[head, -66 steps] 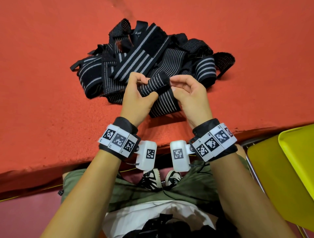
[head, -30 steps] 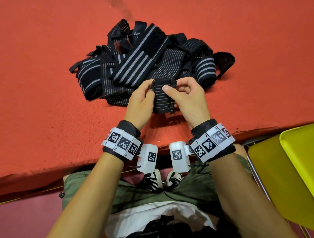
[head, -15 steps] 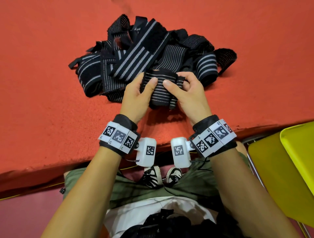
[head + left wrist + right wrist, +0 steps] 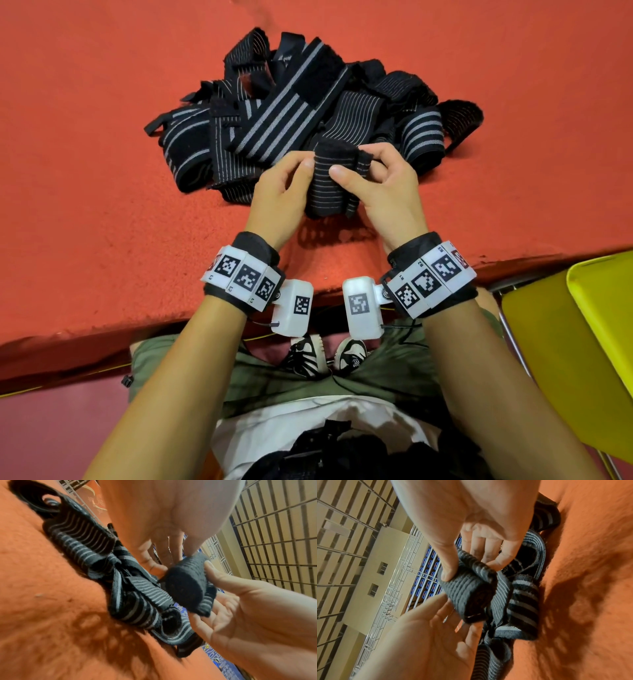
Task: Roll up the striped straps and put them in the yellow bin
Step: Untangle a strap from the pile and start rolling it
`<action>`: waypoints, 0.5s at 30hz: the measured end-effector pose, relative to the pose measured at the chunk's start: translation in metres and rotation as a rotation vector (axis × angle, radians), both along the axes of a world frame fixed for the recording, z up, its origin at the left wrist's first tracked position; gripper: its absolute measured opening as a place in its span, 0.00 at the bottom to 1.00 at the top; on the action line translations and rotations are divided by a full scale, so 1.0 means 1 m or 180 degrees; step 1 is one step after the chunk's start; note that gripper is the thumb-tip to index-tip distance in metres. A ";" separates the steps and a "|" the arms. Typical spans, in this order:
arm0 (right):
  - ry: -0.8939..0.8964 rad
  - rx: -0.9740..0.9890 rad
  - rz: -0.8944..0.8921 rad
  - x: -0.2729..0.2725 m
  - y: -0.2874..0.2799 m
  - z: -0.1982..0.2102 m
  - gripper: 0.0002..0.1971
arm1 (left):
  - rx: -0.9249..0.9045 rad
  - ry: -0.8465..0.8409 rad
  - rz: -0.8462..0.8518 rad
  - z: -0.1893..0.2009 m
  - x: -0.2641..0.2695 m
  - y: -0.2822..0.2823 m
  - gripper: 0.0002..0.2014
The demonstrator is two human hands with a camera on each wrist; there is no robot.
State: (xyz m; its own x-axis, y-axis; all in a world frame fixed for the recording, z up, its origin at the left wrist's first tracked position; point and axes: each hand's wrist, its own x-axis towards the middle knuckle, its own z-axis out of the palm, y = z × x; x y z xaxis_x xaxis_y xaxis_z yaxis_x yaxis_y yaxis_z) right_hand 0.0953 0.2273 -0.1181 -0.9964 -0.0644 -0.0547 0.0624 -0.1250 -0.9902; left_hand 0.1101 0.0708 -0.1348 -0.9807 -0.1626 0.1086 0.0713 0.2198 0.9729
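On the red cloth-covered table (image 4: 102,171), near its front edge, a rolled striped strap (image 4: 330,185) is gripped between the left hand (image 4: 279,198) and right hand (image 4: 383,192). A pile of loose straps (image 4: 291,113) lies just beyond, apparently touching the roll. The yellow bin (image 4: 582,335) is seen near right.

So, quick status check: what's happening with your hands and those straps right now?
Left hand and right hand both grip one rolled striped strap. Strap pile waits behind. Yellow bin at right, path clear.
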 end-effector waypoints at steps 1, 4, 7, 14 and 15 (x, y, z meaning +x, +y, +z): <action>0.0017 -0.0011 -0.0017 0.000 0.000 0.000 0.14 | 0.0157 -0.0099 -0.0036 0.003 0.002 0.002 0.15; 0.0098 0.0065 -0.0003 0.000 0.001 0.000 0.09 | 0.0419 -0.0170 -0.0236 0.005 0.007 0.006 0.15; 0.0140 0.0079 0.0140 0.001 0.000 0.002 0.07 | 0.0349 -0.0027 -0.0293 0.004 0.011 0.005 0.17; 0.0106 0.0143 -0.0049 -0.001 -0.001 0.000 0.10 | 0.0235 0.0055 -0.0202 0.002 0.009 0.003 0.15; 0.0123 0.0176 -0.0033 0.000 -0.002 -0.001 0.10 | 0.0232 0.0065 -0.0198 0.002 0.008 0.003 0.15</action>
State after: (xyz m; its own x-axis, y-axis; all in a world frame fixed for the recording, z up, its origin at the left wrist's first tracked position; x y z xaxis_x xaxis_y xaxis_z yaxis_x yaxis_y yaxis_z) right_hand 0.0950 0.2255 -0.1190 -0.9985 -0.0520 -0.0192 0.0228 -0.0704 -0.9973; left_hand 0.1185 0.0737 -0.1323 -0.9869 -0.1097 0.1187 0.1025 0.1431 0.9844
